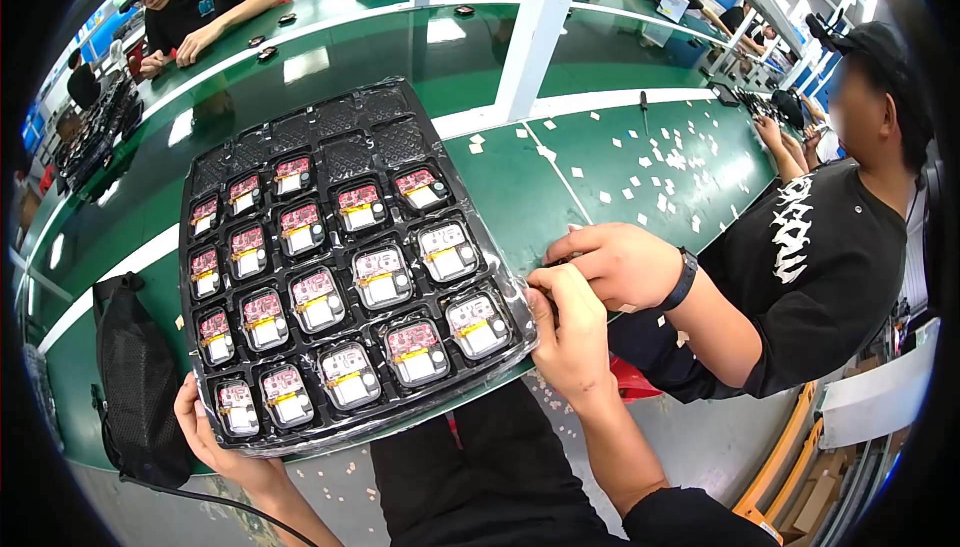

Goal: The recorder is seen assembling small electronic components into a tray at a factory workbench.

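A black plastic tray (345, 157) with rows of pockets slopes in front of me, over the near edge of the green table. Most pockets hold small square electronic units (383, 278) with red circuit boards, white blocks and yellow strips; the far pockets are bare and textured. My left hand (212, 437) grips the tray's near left corner, its fingers partly hidden underneath. At the tray's right edge, my right hand (572, 332) is closed with bent fingers, the thumb side against the rim. A co-worker's hand (625, 265) with a dark wristband touches or nearly touches my right hand.
The co-worker (840, 217) in black sits close on my right. Small pale squares (680, 162) lie scattered over the green table (500, 182), with a screwdriver (644, 112) beyond. A black bag (140, 377) lies left of the tray. A white post (540, 37) rises behind it.
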A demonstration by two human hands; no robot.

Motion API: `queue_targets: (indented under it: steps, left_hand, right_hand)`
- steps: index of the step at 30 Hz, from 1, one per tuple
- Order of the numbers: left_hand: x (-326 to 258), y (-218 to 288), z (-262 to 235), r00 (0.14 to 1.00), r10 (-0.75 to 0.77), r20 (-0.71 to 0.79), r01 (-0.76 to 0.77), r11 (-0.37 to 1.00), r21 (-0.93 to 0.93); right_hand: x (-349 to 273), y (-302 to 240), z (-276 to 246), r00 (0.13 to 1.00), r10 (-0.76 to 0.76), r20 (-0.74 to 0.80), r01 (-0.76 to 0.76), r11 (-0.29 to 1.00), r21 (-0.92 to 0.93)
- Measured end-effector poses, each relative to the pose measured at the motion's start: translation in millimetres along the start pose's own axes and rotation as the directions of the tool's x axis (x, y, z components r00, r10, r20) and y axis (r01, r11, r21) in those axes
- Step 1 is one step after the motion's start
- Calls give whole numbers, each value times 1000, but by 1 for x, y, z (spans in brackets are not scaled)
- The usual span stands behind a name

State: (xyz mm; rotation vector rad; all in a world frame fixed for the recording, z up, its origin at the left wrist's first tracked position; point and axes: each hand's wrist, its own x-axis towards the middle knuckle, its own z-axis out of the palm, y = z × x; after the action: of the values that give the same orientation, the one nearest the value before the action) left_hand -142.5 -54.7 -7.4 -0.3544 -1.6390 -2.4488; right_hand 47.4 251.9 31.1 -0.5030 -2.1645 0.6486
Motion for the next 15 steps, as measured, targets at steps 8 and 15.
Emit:
queue_targets:
  steps: [8,15]
  left_hand:
    - [-75,1,-57,949,232,-215,-138,916,378]
    - [-158,14,-3,926,273,261,-358,853,379]
  right_hand:
    - [-4,-8,-23,990,140,-25,-140,932,-334]
    - [5,5,-18,959,278,-55,-259,780,-570]
